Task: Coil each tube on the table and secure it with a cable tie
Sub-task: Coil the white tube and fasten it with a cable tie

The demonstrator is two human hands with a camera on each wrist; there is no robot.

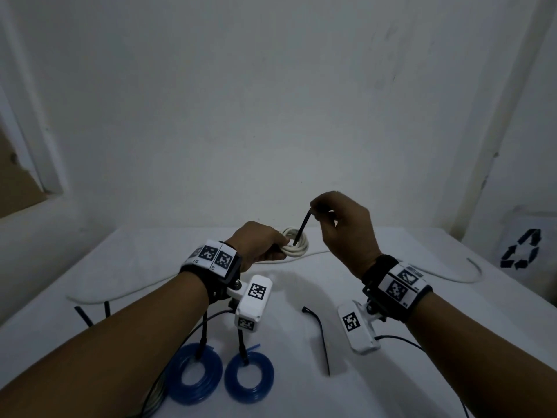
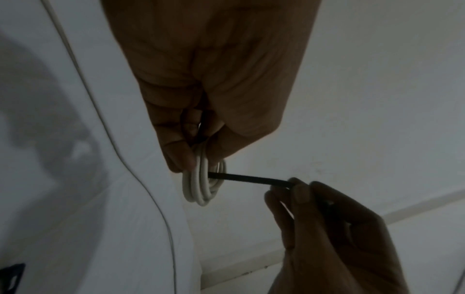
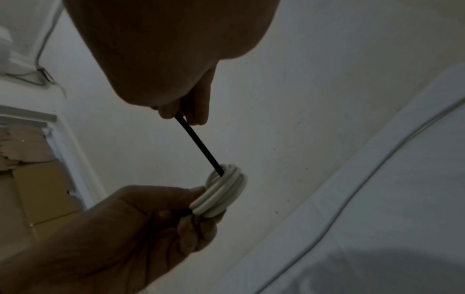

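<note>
My left hand [image 1: 259, 245] [image 2: 198, 151] [image 3: 181, 208] grips a small coil of white tube [image 1: 297, 247] [image 2: 201, 185] [image 3: 221, 193] above the far middle of the table. A black cable tie [image 1: 303, 229] [image 2: 249, 179] [image 3: 198, 147] passes through the coil's centre. My right hand [image 1: 328, 212] [image 2: 294, 189] [image 3: 186, 113] pinches its upper end between thumb and fingertips, up and to the right of the coil. Two blue tube coils [image 1: 194, 377] [image 1: 248, 381], each with a black tie on it, lie at the near left.
A long uncoiled white tube [image 1: 446, 277] [image 3: 347, 199] trails across the white table [image 1: 391, 372]. A loose black tie [image 1: 321, 336] lies near the middle, and more ties [image 1: 90, 313] at the left. A recycling-marked bin [image 1: 521, 251] stands at the right, cardboard [image 1: 15, 182] at the left.
</note>
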